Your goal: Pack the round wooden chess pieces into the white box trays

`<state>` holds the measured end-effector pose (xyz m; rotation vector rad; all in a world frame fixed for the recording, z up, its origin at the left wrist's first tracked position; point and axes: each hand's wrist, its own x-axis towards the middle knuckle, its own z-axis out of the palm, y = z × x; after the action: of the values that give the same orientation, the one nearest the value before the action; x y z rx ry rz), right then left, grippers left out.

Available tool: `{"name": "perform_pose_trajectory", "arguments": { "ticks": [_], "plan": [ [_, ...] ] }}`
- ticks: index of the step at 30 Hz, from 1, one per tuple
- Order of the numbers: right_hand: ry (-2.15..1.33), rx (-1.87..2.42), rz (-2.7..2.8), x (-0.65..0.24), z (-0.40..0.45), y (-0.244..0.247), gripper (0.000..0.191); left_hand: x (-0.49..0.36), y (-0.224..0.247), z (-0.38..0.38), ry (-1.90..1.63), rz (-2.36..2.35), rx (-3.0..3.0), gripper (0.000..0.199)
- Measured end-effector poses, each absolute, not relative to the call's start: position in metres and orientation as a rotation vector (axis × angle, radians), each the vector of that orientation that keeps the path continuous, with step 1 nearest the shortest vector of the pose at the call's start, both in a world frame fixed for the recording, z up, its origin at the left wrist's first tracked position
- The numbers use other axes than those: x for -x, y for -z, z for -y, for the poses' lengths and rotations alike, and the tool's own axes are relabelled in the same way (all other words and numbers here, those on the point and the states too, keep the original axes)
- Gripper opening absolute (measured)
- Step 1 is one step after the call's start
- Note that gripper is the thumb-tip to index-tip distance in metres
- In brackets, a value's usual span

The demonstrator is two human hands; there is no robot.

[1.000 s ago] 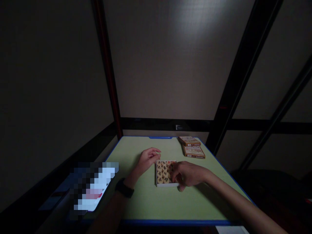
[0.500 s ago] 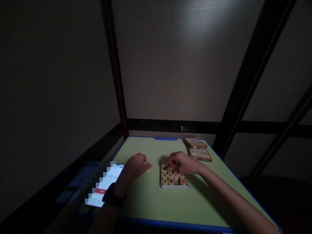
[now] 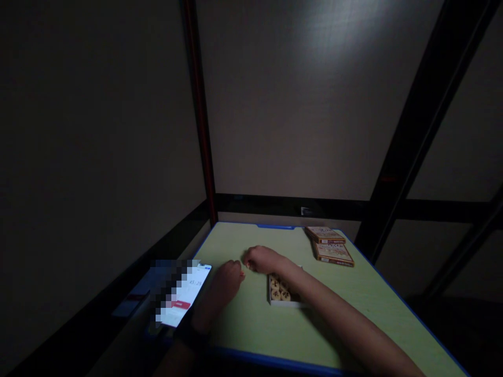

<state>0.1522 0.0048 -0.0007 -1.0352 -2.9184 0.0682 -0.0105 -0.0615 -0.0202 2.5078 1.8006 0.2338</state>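
Here I see left hand point(image 3: 229, 280) pinching a piece point(image 3: 242, 275) | right hand point(image 3: 262, 259) pinching another piece point(image 3: 248, 265) nearby | box point(image 3: 285, 304) partly hidden | phone point(image 3: 192, 291) by left hand

Box point(image 3: 278, 303), white-walled and open-topped, is lying flat on the table point(image 3: 243, 327); right forearm point(image 3: 320, 296) is crossing over and hiding much of it. Pieces point(image 3: 275, 285), pale round discs, are sitting face up along its left side, black characters showing; a dark bare patch is showing beside them at the near wall. Left piece point(image 3: 242, 275) is showing red at the left hand's point(image 3: 229, 281) fingertips. Right piece point(image 3: 248, 265), pale, mostly covered, is sitting in the right hand's point(image 3: 262, 259) fingers, pose unclear.
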Motion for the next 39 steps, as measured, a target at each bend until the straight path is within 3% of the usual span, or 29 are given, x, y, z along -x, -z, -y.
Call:
{"name": "perform_pose_trajectory", "arguments": {
  "ticks": [9,19,22,26,39],
  "plan": [
    [-0.138,1.145,2.683,-0.176,0.011,-0.008,0.026,0.004,0.000,0.059,-0.399,-1.802,-2.432,0.017],
    [-0.383,1.100,2.317,-0.265,0.091,-0.016,0.017,-0.048,-0.014,0.032,-1.042,-1.363,-2.304,0.009],
    [-0.346,1.126,2.290,-0.269,0.109,-0.002,0.010,-0.067,-0.007,0.016,-1.175,-1.262,-2.250,0.009],
    [-0.193,1.155,2.326,-0.269,0.119,0.012,0.018,-0.070,0.016,0.003,-1.291,-1.250,-2.254,0.011],
    [0.029,1.324,2.464,-0.264,0.124,0.021,0.022,-0.056,0.031,0.012,-1.087,-1.303,-2.525,0.010]
  ]
}}
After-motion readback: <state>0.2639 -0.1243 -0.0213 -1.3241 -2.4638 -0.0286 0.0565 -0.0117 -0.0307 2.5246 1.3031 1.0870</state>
